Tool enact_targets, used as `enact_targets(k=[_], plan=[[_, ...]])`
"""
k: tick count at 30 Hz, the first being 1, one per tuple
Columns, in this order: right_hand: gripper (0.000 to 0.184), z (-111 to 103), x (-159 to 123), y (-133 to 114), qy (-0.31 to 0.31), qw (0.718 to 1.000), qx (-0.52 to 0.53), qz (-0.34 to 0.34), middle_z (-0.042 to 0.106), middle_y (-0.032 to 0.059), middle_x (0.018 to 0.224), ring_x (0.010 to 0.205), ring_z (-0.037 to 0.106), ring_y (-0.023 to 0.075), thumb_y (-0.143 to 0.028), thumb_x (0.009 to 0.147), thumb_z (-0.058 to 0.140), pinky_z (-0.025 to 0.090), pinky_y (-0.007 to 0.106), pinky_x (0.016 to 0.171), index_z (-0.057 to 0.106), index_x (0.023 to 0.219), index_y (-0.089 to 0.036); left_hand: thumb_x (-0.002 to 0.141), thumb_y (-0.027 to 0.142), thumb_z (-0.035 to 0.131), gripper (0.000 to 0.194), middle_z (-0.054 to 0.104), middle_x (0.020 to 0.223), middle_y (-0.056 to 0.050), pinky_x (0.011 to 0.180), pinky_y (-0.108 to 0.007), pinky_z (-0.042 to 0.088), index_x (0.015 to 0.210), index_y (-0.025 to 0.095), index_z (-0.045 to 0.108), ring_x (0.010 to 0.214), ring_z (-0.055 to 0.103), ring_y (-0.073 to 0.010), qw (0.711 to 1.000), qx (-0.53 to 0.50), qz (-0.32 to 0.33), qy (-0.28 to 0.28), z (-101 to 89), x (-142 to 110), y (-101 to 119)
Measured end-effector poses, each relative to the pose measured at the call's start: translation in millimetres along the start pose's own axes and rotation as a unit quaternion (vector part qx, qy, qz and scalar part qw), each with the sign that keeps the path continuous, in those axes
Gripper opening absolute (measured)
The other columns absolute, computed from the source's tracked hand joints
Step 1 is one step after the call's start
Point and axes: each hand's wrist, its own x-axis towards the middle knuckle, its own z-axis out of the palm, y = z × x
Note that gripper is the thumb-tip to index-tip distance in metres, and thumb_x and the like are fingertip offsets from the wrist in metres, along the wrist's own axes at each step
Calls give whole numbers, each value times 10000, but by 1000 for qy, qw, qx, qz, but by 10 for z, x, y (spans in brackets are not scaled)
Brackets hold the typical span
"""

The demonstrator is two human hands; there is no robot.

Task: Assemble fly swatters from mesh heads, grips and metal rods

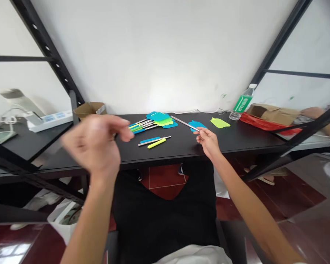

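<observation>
My right hand [207, 141] pinches one end of a thin silver metal rod [184, 122], which slants up and left over the table. Below that rod lies a flat blue piece [197, 125], partly covered by my fingers. A lime-green fruit-shaped flat piece [220, 123] rests to its right. My left hand [95, 143], blurred, is raised with its fingers curled; whatever they hold, if anything, is hidden. Between the hands lie a blue handle [150, 140], another metal rod [143, 143] and a yellow-green handle [156, 143]. Behind them is a pile of blue and green paddle-like swatters [159, 117].
A cardboard box [90, 109] stands behind my left hand. At the right are a water bottle [242, 102], red plastic [264, 123] and more cardboard [272, 114]. Black metal frames [286, 33] border the black table [181, 148]. A power strip [52, 120] sits far left.
</observation>
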Motion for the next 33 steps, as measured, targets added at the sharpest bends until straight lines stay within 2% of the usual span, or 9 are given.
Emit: enact_targets(k=[2, 4, 8, 11, 13, 16, 22, 30, 33], plan=[[268, 0, -5, 3, 4, 1000, 1, 3, 733, 48, 851, 594, 554, 100, -381, 738, 753, 425, 232, 538, 702, 930, -201, 937, 315, 543, 308, 614, 581, 3, 515, -225, 436, 737, 152, 711, 507, 561, -96, 998, 42, 5, -46, 12, 7, -130], [265, 0, -10, 2, 1, 1000, -1, 7, 732, 49, 855, 597, 557, 103, -390, 744, 751, 429, 237, 540, 708, 928, -204, 925, 301, 537, 294, 649, 617, -7, 534, -233, 432, 737, 163, 716, 542, 574, -112, 980, 137, -40, -140, 31, -30, -347], [285, -5, -21, -4, -25, 1000, -9, 12, 724, 48, 839, 602, 552, 101, -417, 752, 752, 436, 237, 555, 724, 933, -198, 868, 322, 592, 188, 728, 816, -19, 649, -262, 447, 846, 213, 744, 725, 638, -169, 864, 358, -87, -343, 43, -172, -768], [308, -9, -21, 0, -30, 999, -12, 13, 720, 48, 821, 606, 550, 102, -446, 752, 758, 440, 236, 562, 728, 929, -195, 853, 386, 620, 234, 723, 933, -38, 687, -276, 436, 994, 242, 741, 886, 647, -222, 789, 458, -84, -402, 30, -272, -914], [321, -6, -23, 2, -30, 999, -16, 11, 720, 53, 819, 607, 550, 108, -464, 754, 756, 443, 244, 564, 728, 927, -195, 846, 404, 634, 257, 706, 960, -49, 684, -278, 426, 1022, 245, 732, 918, 640, -236, 762, 473, -82, -434, 14, -315, -952], [335, 9, -32, -7, -26, 999, -25, 10, 718, 62, 810, 603, 551, 117, -478, 752, 751, 444, 258, 565, 728, 919, -187, 859, 377, 623, 201, 678, 933, -51, 651, -272, 398, 969, 253, 736, 874, 630, -227, 763, 464, -83, -441, -20, -348, -1000], [304, 47, -57, -54, -10, 1000, -8, 21, 697, 63, 736, 594, 565, 146, -444, 735, 740, 440, 279, 556, 717, 887, -182, 832, 290, 595, 133, 670, 853, -36, 612, -274, 347, 873, 237, 710, 774, 605, -204, 802, 422, -95, -412, -64, -377, -1126], [231, 69, -75, -88, -3, 999, 29, 29, 592, 16, 548, 535, 515, 142, -349, 740, 688, 371, 275, 518, 723, 876, -166, 817, 273, 532, 117, 601, 659, 28, 577, -251, 326, 857, 230, 633, 610, 528, -159, 839, 345, -184, -379, -119, -352, -1125], [254, 62, -66, -66, -8, 999, 25, 21, 563, 3, 513, 504, 486, 139, -362, 755, 681, 349, 279, 503, 727, 905, -162, 902, 347, 448, 266, 665, 731, -4, 604, -250, 365, 769, 207, 631, 651, 563, -163, 856, 289, -197, -381, -144, -343, -1158]])
